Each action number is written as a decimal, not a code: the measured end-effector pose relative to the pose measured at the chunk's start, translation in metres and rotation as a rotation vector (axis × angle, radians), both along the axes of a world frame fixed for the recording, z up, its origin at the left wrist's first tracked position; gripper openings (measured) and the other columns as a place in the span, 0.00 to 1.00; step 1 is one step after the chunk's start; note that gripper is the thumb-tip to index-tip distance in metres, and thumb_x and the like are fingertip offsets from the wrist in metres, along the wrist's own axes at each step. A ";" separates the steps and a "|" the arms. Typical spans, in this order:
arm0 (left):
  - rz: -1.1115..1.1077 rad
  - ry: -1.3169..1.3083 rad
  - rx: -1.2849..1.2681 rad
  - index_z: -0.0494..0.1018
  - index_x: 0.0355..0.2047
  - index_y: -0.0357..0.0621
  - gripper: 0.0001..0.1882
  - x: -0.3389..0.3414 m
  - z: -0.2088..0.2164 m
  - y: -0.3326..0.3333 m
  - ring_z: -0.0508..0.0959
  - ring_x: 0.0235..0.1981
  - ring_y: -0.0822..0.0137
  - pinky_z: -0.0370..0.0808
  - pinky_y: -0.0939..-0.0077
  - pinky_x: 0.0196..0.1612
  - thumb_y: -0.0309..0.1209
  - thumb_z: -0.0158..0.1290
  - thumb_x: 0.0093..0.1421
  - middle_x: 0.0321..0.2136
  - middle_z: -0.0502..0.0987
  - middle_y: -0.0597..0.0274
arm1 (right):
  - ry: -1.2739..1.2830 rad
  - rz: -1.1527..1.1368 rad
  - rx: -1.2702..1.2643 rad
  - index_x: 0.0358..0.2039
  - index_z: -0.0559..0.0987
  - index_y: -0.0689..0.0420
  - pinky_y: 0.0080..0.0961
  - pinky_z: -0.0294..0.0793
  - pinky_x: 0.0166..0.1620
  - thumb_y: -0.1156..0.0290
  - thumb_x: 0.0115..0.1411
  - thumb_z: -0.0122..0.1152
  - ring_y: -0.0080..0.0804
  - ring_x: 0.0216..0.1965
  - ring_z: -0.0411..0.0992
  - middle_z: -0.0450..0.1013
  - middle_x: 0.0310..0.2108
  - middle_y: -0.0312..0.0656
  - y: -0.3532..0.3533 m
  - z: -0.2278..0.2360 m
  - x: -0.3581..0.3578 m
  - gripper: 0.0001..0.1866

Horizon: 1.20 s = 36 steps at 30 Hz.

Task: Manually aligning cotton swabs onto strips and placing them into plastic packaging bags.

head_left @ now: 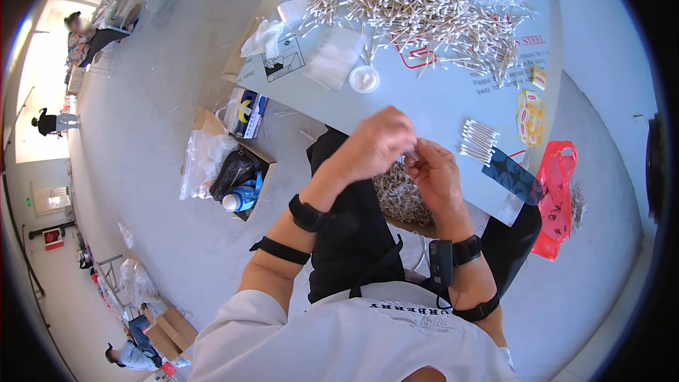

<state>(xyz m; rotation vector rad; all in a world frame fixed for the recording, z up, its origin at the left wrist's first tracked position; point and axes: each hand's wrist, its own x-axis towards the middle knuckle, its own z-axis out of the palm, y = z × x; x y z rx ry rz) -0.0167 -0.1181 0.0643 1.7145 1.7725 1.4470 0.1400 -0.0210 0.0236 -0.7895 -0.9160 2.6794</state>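
Note:
My left hand [382, 141] and my right hand [435, 172] meet just off the near edge of the table. The fingers of both are bent and pinched together. A small pale thing between them is too blurred to name, and the left fingers are smeared by motion. To the right of the hands, a neat row of cotton swabs [479, 141] lies on the table beside a dark blue patterned sheet [503, 173]. A large loose heap of cotton swabs [431, 7] covers the far part. Stacked clear plastic bags [332, 58] and a round white tub [364, 79] sit left of it.
Small yellow boxes [530, 119] stand near the table's right edge, above a hanging red plastic bag [555, 205]. More swabs fill a box [404, 194] below my hands. A cardboard box [265, 170] with a blue bottle stands on the floor at left. Other people are far left.

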 end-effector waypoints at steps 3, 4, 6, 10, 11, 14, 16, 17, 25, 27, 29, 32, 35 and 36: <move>0.555 0.176 -0.052 0.77 0.28 0.40 0.04 -0.042 -0.027 0.002 0.75 0.35 0.55 0.74 0.62 0.37 0.24 0.59 0.52 0.29 0.76 0.57 | -0.163 -0.088 0.102 0.42 0.81 0.63 0.21 0.71 0.34 0.63 0.67 0.56 0.22 0.34 0.73 0.80 0.37 0.41 -0.005 0.006 0.005 0.15; 0.551 0.175 -0.049 0.77 0.28 0.40 0.04 -0.053 -0.030 0.006 0.75 0.35 0.55 0.74 0.62 0.37 0.24 0.59 0.52 0.29 0.76 0.57 | -0.240 -0.161 0.143 0.43 0.81 0.62 0.20 0.71 0.33 0.64 0.67 0.56 0.23 0.33 0.74 0.80 0.36 0.41 -0.008 0.007 0.009 0.14; 0.750 0.582 -0.404 0.77 0.30 0.40 0.04 -0.067 -0.037 0.014 0.76 0.35 0.51 0.74 0.57 0.37 0.26 0.58 0.54 0.29 0.75 0.55 | -0.317 -0.245 0.189 0.43 0.81 0.62 0.19 0.71 0.32 0.65 0.68 0.55 0.23 0.32 0.75 0.80 0.36 0.41 -0.010 0.009 0.020 0.14; 0.628 0.656 -0.475 0.76 0.29 0.41 0.04 -0.074 -0.051 0.031 0.75 0.34 0.50 0.74 0.53 0.38 0.28 0.57 0.53 0.29 0.74 0.55 | -0.217 -0.248 -0.002 0.44 0.81 0.61 0.21 0.73 0.34 0.64 0.68 0.55 0.25 0.36 0.76 0.80 0.37 0.43 -0.005 0.001 0.043 0.14; 0.646 0.672 -0.442 0.76 0.26 0.39 0.03 -0.077 -0.052 0.031 0.75 0.33 0.49 0.74 0.54 0.36 0.25 0.55 0.52 0.29 0.74 0.54 | -0.188 -0.239 -0.035 0.45 0.80 0.61 0.21 0.74 0.34 0.64 0.68 0.54 0.26 0.37 0.76 0.79 0.37 0.44 -0.004 -0.001 0.049 0.14; 0.637 0.635 -0.436 0.75 0.24 0.38 0.02 -0.088 -0.049 0.026 0.77 0.32 0.47 0.75 0.53 0.34 0.22 0.52 0.51 0.28 0.76 0.52 | -0.107 -0.330 -0.183 0.49 0.78 0.61 0.23 0.75 0.35 0.64 0.68 0.54 0.27 0.37 0.76 0.79 0.40 0.46 0.000 -0.007 0.061 0.16; 0.608 0.591 -0.474 0.74 0.24 0.38 0.02 -0.089 -0.041 0.021 0.77 0.32 0.47 0.74 0.52 0.34 0.23 0.52 0.52 0.28 0.76 0.50 | -0.043 -0.386 -0.266 0.51 0.76 0.61 0.24 0.75 0.36 0.64 0.69 0.53 0.28 0.37 0.76 0.78 0.41 0.47 0.002 -0.008 0.067 0.17; 0.660 0.614 -0.426 0.73 0.23 0.38 0.03 -0.086 -0.035 0.020 0.77 0.32 0.45 0.74 0.51 0.34 0.23 0.51 0.53 0.28 0.76 0.49 | 0.022 -0.430 -0.344 0.53 0.74 0.61 0.24 0.76 0.37 0.64 0.69 0.53 0.29 0.37 0.75 0.77 0.43 0.48 0.005 -0.008 0.070 0.18; 0.212 -0.647 -0.508 0.76 0.29 0.39 0.15 0.081 -0.010 0.047 0.70 0.21 0.81 0.66 0.83 0.22 0.40 0.58 0.62 0.20 0.73 0.70 | 0.069 -0.582 -0.342 0.54 0.73 0.60 0.26 0.76 0.41 0.63 0.69 0.52 0.27 0.38 0.74 0.77 0.45 0.46 0.015 0.003 0.093 0.18; 0.133 -0.702 -0.473 0.77 0.30 0.40 0.13 0.121 -0.011 0.056 0.70 0.20 0.81 0.66 0.86 0.22 0.38 0.59 0.62 0.20 0.74 0.72 | 0.068 -0.603 -0.329 0.54 0.73 0.60 0.27 0.76 0.41 0.63 0.69 0.52 0.27 0.38 0.73 0.77 0.44 0.44 0.015 0.000 0.102 0.18; 0.137 -0.922 -0.420 0.77 0.30 0.38 0.09 0.144 -0.018 0.062 0.69 0.19 0.82 0.65 0.87 0.21 0.32 0.59 0.62 0.20 0.74 0.71 | 0.045 -0.633 -0.295 0.53 0.75 0.60 0.26 0.75 0.39 0.63 0.69 0.52 0.25 0.36 0.72 0.76 0.40 0.39 0.015 -0.006 0.114 0.17; 0.120 -0.923 -0.460 0.77 0.29 0.37 0.06 0.163 -0.022 0.067 0.69 0.19 0.82 0.64 0.87 0.20 0.26 0.59 0.60 0.20 0.74 0.71 | -0.037 -0.685 -0.286 0.51 0.76 0.60 0.25 0.73 0.37 0.64 0.69 0.53 0.24 0.35 0.71 0.75 0.36 0.36 0.013 -0.004 0.128 0.16; 0.143 -0.884 -0.450 0.74 0.23 0.36 0.08 0.181 -0.028 0.069 0.67 0.18 0.83 0.62 0.84 0.19 0.24 0.60 0.58 0.18 0.72 0.71 | -0.149 -0.718 -0.275 0.50 0.76 0.61 0.22 0.72 0.36 0.65 0.68 0.55 0.22 0.33 0.70 0.75 0.36 0.36 0.009 -0.004 0.146 0.15; 0.135 -0.818 -0.438 0.73 0.21 0.35 0.10 0.185 -0.028 0.070 0.66 0.18 0.83 0.62 0.82 0.19 0.24 0.61 0.57 0.16 0.71 0.72 | -0.146 -0.725 -0.280 0.50 0.76 0.61 0.22 0.72 0.36 0.65 0.68 0.55 0.22 0.33 0.70 0.75 0.36 0.36 0.007 -0.003 0.151 0.15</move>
